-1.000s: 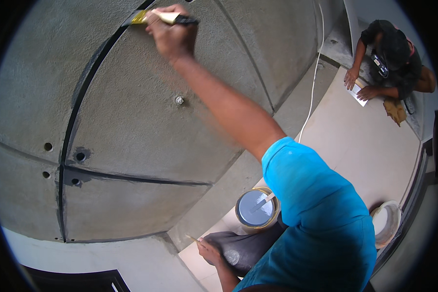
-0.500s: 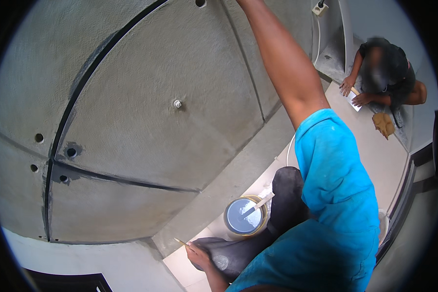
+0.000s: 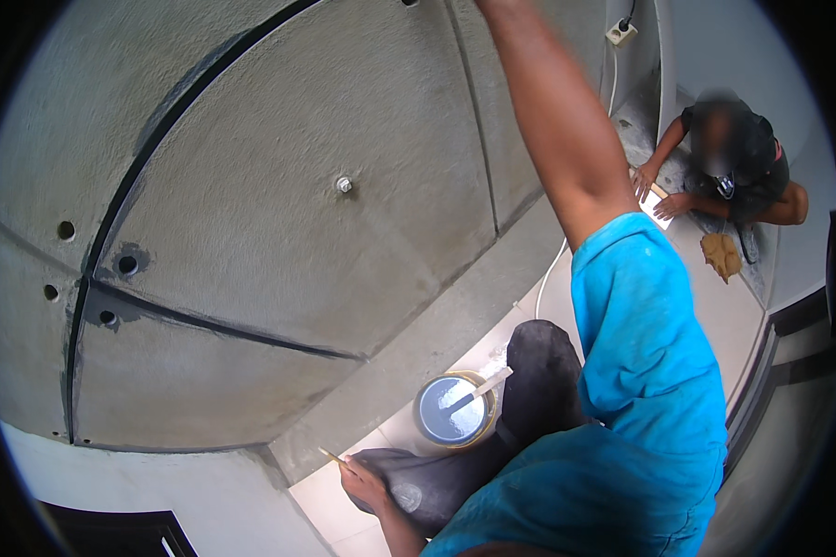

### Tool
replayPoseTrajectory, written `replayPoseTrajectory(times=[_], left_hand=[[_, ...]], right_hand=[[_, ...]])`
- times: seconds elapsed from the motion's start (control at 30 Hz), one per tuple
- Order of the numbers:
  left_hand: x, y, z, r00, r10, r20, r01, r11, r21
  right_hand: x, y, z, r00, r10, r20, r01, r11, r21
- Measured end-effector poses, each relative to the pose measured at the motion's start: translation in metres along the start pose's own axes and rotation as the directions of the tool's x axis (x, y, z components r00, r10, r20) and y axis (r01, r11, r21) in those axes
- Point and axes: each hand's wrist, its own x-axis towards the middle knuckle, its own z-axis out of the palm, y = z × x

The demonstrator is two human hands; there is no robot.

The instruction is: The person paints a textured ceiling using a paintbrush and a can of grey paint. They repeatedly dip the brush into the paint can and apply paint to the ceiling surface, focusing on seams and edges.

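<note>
My left hand, low in the view beside my dark-trousered knee, grips a thin stick-like tool; its far end is too small to make out. My right forearm stretches up past the top edge, leaving that hand out of view. In front of me rises a grey textured wall with dark-filled grooves, several round holes and a small pale fitting. A round bucket of grey-blue liquid stands on the floor between my legs and the wall, with a flat wooden stick leaning in it.
A crouching person at the right has both hands on a white board; a brown crumpled item lies nearby. A white cord crosses the floor, and a socket block hangs at top right. A dark frame lines the right.
My right arm has reached higher, taking that hand and the brush it held out of view. The view has shifted slightly, bringing the socket block into frame.
</note>
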Motion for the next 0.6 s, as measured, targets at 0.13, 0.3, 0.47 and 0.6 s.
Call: replayPoseTrajectory(times=[0.13, 0.3, 0.47, 0.6], left_hand=[[0.001, 0.005, -0.005, 1.000, -0.006, -0.020, 0.006, 1.000, 0.017], [-0.002, 0.000, -0.019, 0.998, -0.028, -0.061, 0.032, 0.998, 0.061], [-0.002, 0.008, 0.000, 1.000, -0.001, -0.006, 0.001, 1.000, -0.004], [-0.001, 0.005, -0.001, 1.000, -0.005, -0.005, 0.005, 1.000, -0.026]], right_hand=[[-0.045, -0.040, 0.055, 0.968, -0.250, 0.001, 0.249, 0.964, 0.095], [-0.047, -0.065, 0.038, 0.975, -0.136, 0.178, 0.092, 0.967, 0.239], [0.003, 0.019, -0.016, 0.991, 0.076, 0.108, -0.083, 0.994, 0.066], [0.009, 0.025, -0.022, 0.999, -0.029, -0.019, 0.027, 0.995, -0.099]])
